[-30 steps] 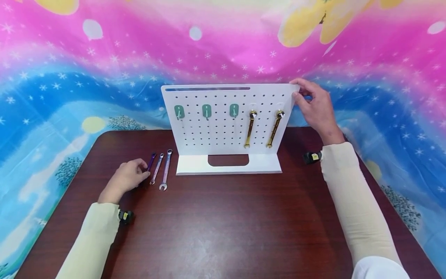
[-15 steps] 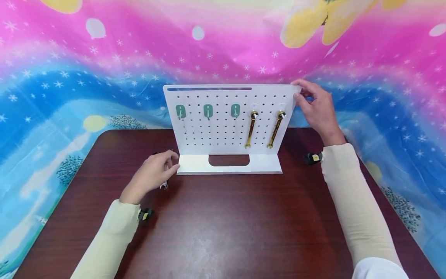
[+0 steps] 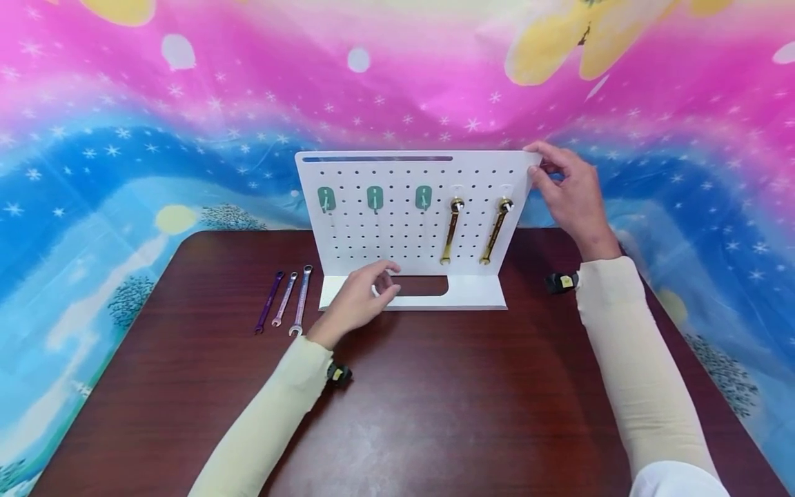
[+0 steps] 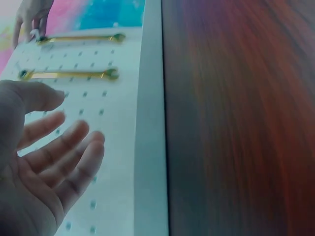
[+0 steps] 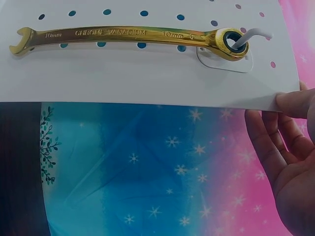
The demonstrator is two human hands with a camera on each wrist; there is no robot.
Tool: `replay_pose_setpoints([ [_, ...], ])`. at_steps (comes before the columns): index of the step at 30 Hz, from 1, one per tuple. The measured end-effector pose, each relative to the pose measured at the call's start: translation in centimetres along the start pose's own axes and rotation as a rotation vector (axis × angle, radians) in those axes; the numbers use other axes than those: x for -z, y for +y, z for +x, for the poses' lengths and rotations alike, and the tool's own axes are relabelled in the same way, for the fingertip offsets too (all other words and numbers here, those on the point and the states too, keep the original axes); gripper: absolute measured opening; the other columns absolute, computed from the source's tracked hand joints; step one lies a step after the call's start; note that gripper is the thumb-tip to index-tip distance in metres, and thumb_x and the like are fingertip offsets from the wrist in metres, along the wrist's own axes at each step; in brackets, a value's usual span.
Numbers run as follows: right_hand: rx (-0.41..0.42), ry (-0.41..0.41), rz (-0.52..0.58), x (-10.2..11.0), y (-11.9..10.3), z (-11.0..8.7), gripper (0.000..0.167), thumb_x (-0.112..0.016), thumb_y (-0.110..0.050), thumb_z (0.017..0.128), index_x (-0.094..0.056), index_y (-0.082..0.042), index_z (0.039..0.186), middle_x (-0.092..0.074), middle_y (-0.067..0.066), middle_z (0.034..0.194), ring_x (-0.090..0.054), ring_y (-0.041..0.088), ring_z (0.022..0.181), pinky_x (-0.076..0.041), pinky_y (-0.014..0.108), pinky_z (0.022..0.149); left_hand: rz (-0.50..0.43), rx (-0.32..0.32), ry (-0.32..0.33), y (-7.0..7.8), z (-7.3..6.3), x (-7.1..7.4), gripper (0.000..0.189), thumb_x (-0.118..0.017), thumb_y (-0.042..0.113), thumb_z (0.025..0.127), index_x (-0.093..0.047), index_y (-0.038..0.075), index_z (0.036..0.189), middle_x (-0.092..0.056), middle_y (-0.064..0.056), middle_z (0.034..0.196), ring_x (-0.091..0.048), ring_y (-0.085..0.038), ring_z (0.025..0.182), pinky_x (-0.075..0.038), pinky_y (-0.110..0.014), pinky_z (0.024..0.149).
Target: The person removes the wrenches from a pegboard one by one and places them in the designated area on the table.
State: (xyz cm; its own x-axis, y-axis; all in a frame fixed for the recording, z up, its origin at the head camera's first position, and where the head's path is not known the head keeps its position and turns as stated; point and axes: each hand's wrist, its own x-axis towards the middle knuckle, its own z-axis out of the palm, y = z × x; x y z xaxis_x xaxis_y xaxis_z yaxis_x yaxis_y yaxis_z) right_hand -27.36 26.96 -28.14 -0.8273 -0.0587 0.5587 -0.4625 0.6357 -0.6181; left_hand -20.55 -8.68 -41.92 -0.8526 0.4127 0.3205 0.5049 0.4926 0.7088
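A white pegboard point(image 3: 385, 228) stands upright on its foot. My right hand point(image 3: 574, 197) pinches its upper right corner between thumb and fingers, as the right wrist view also shows. In front of the board's lower middle, near the foot's cutout, my left hand point(image 3: 363, 297) hovers with relaxed, loosely bent fingers and nothing in them. Two gold combination wrenches hang on white hooks at the right: an inner wrench point(image 3: 450, 235) and an outer wrench point(image 5: 123, 35), marked 10mm. Three green hooks, a left hook point(image 3: 326, 199), a middle hook point(image 3: 375, 199) and a right hook point(image 3: 424, 198), carry nothing.
Left of the board, a purple wrench point(image 3: 269, 304), a small silver wrench point(image 3: 285, 299) and a larger silver wrench point(image 3: 301, 300) lie side by side on the dark wooden table point(image 3: 435, 407). A colourful printed cloth point(image 3: 404, 83) hangs behind the table.
My left hand has moved right, from beside the purple wrench, over the silver wrenches, to the front of the pegboard. The three loose wrenches still lie on the table. My right hand keeps its grip.
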Motion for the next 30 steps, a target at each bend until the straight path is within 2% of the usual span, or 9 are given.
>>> replay_pose_setpoints([
  [3,-0.004,-0.004,0.006,0.0,0.0,0.0,0.035,-0.064,-0.014,0.103,-0.068,-0.02,0.137,-0.064,0.01,0.121,-0.063,0.011,0.099,-0.056,0.018,0.082,-0.018,-0.011,0.012,0.5,1.2,-1.4,0.034,-0.069,0.008,0.098,-0.061,0.0,0.13,-0.066,-0.009,0.097,-0.065,-0.018,0.084,-0.056,-0.034,0.079],
  [7,-0.013,-0.005,0.007,0.0,0.0,0.0,0.035,-0.064,-0.015,0.103,-0.068,-0.021,0.137,-0.064,0.01,0.122,-0.063,0.011,0.1,-0.056,0.019,0.082,-0.063,-0.011,0.02,1.1,2.7,-3.0,0.043,-0.068,0.01,0.099,-0.057,0.0,0.139,-0.065,-0.018,0.114,-0.066,-0.028,0.097,-0.057,-0.041,0.085],
  [12,-0.015,-0.012,-0.005,0.0,-0.1,-0.1,0.036,-0.064,-0.017,0.103,-0.067,-0.023,0.138,-0.063,0.008,0.123,-0.062,0.012,0.101,-0.056,0.02,0.083,-0.08,0.016,0.04,2.0,4.3,-4.3,0.046,-0.067,0.015,0.1,-0.055,0.005,0.144,-0.063,-0.015,0.127,-0.061,-0.028,0.114,-0.056,-0.043,0.092],
  [17,-0.014,-0.019,-0.01,0.0,-0.1,-0.1,0.035,-0.064,-0.018,0.103,-0.067,-0.022,0.138,-0.063,0.008,0.123,-0.062,0.012,0.101,-0.056,0.021,0.085,-0.134,0.037,0.068,2.8,5.4,-5.1,0.047,-0.067,0.013,0.1,-0.054,0.006,0.145,-0.062,-0.013,0.131,-0.06,-0.026,0.118,-0.056,-0.042,0.093],
  [22,-0.015,-0.025,-0.016,0.1,0.0,-0.2,0.036,-0.065,-0.017,0.103,-0.067,-0.023,0.138,-0.064,0.008,0.122,-0.062,0.012,0.1,-0.056,0.021,0.085,-0.184,0.065,0.083,3.3,6.0,-5.8,0.048,-0.067,0.011,0.1,-0.054,0.006,0.146,-0.062,-0.011,0.134,-0.059,-0.024,0.121,-0.055,-0.036,0.093],
  [30,0.006,-0.016,0.002,0.0,0.0,0.0,0.035,-0.064,-0.016,0.103,-0.067,-0.021,0.138,-0.063,0.009,0.121,-0.062,0.012,0.101,-0.056,0.021,0.085,-0.242,0.056,0.116,3.6,7.2,-6.9,0.048,-0.067,0.01,0.1,-0.053,0.008,0.146,-0.062,-0.008,0.132,-0.059,-0.02,0.121,-0.055,-0.034,0.094],
])
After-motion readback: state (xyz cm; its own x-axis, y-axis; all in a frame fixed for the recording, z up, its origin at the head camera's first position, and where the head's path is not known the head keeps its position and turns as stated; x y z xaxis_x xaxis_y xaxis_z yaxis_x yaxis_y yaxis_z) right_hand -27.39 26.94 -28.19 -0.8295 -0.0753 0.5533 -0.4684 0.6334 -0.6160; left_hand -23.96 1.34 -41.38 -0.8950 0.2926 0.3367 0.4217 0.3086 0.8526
